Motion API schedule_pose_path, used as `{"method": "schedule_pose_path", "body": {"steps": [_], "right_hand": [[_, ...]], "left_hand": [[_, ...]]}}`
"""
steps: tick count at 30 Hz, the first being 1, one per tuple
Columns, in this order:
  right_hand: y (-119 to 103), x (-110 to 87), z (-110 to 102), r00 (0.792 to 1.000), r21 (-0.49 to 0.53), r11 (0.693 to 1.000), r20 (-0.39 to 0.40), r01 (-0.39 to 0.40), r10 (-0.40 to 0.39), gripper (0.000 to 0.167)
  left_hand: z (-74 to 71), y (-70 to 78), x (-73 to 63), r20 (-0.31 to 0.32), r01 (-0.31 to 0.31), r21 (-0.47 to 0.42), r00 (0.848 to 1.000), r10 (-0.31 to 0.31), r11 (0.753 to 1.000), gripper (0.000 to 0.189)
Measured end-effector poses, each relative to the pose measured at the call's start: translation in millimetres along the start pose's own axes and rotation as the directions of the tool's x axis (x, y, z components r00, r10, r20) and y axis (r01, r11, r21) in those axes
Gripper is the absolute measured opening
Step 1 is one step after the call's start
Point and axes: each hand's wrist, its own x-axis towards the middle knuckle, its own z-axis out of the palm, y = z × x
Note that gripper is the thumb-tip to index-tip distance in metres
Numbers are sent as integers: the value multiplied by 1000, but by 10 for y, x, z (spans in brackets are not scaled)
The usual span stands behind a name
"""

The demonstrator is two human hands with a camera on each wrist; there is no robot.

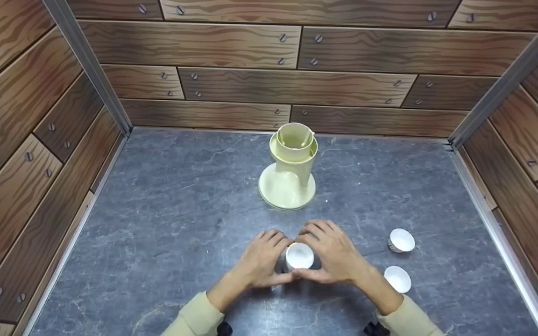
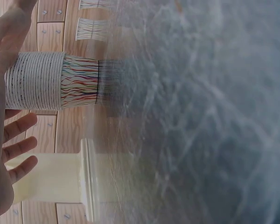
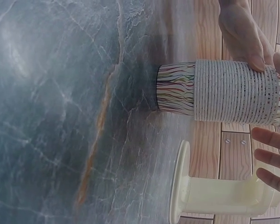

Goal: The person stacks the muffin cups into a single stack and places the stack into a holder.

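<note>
A tall stack of nested paper cups [image 1: 300, 256], white inside with colourful wavy lines outside, stands upright on the grey marbled table [image 1: 180, 210]. My left hand [image 1: 262, 259] holds the upper part of the stack from the left, thumb and forefinger curved round it. From the right, my right hand [image 1: 332, 254] holds it the same way. The two hands meet in a ring about the top cups, their other fingers spread off the stack. In the left wrist view the lowest cup [image 2: 79, 81] shows its whole patterned side.
A pale yellow cup dispenser [image 1: 290, 184] with a round base and an open-topped tube stands behind the hands. Two single paper cups, an upper one [image 1: 401, 240] and a nearer one [image 1: 398, 279], are at the right. Wood-patterned walls [image 1: 250, 44] enclose the table.
</note>
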Motion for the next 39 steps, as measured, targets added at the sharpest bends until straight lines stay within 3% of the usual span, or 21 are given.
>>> {"method": "schedule_pose_path", "body": {"steps": [6,21,30,39], "right_hand": [[-9,-15,19,1000,-8,1000,-7,-17,17,63],[-3,-46,44,1000,-61,998,3,-19,19,69],[9,-85,-12,999,-47,998,40,-34,36,69],[61,-168,-82,999,-47,998,10,-39,39,67]], "left_hand": [[2,10,-4,-39,-6,-14,999,5,1000,63],[9,9,-6,-48,-6,-7,999,5,1000,62],[14,8,-8,-37,-5,-18,999,4,1000,62],[2,15,-8,-10,19,-65,1000,-20,998,61]]}}
